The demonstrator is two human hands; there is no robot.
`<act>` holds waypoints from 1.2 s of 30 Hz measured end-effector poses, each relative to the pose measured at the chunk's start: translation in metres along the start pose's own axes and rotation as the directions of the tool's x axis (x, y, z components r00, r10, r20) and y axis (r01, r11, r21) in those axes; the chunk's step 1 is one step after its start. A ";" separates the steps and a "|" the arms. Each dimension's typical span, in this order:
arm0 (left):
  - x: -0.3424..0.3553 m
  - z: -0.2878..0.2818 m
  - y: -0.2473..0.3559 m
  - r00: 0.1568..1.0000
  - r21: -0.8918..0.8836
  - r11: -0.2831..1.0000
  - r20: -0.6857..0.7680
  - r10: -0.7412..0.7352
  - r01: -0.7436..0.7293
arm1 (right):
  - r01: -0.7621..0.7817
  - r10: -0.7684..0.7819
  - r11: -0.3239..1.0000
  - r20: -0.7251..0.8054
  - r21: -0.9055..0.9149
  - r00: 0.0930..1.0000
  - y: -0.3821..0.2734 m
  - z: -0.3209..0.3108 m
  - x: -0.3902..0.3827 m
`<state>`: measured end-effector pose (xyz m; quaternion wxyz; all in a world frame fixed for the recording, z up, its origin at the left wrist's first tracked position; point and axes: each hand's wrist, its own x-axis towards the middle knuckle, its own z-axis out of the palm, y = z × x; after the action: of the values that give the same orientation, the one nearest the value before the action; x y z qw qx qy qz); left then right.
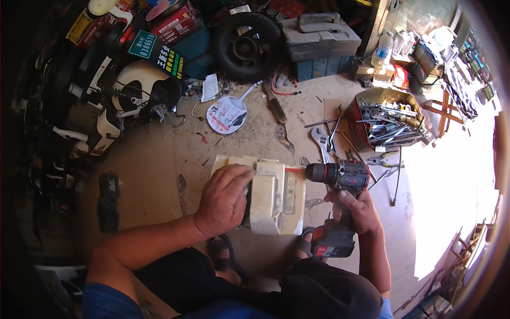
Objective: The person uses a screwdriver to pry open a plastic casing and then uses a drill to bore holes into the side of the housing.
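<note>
Crosswise: drill (351,175) barrel runs right-to-left, red bit (295,169) pointing left at cream casing (265,196); right hand (362,211) fingers clamped round grip, left hand (222,199) fingers clamped over casing.

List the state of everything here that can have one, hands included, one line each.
Left hand: gripping cream housing
Cream housing: held, smudged
Right hand: gripping cordless drill
Cordless drill: battery attached; spinning or not, can't tell
Red bit: fitted, pointing at housing
Grey-lidded toolbox: shut
Red tool tin: open, filled
Adjustable wrench: lying flat
Clear bottle: upright
</note>
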<state>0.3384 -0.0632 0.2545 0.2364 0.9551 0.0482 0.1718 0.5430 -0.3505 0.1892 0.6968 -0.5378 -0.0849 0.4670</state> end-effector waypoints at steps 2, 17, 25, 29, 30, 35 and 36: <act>-0.001 -0.001 0.000 1.000 -0.006 1.000 0.002 0.000 0.000 | 0.003 -0.002 1.000 0.001 -0.011 1.000 0.001 -0.001 0.001; 0.000 -0.002 -0.001 0.996 -0.031 0.997 -0.046 0.073 -0.075 | -0.050 0.047 0.998 -0.075 -0.042 0.996 -0.009 0.006 0.001; 0.001 -0.004 -0.002 0.994 -0.018 0.996 -0.058 0.089 -0.090 | -0.057 0.051 0.996 -0.078 -0.071 0.996 -0.007 0.001 0.004; 0.001 -0.003 -0.003 0.995 -0.019 0.996 -0.053 0.086 -0.087 | 0.008 -0.009 0.993 -0.013 -0.121 1.000 -0.005 -0.009 0.017; -0.001 -0.001 -0.005 0.995 -0.022 0.996 -0.056 0.085 -0.086 | 0.047 -0.045 0.986 0.016 -0.159 0.999 -0.003 -0.013 0.020; -0.007 0.004 -0.009 0.999 -0.050 0.998 0.010 0.036 -0.035 | 0.193 -0.172 0.958 0.112 -0.213 0.979 0.010 -0.028 0.037; -0.005 0.002 -0.007 0.999 -0.050 0.998 0.010 0.033 -0.033 | 0.222 -0.193 0.950 0.147 -0.217 0.970 0.013 -0.032 0.039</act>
<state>0.3347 -0.0588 0.2482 0.2578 0.9505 0.0267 0.1717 0.5767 -0.3430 0.1503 0.6679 -0.5735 -0.2382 0.4102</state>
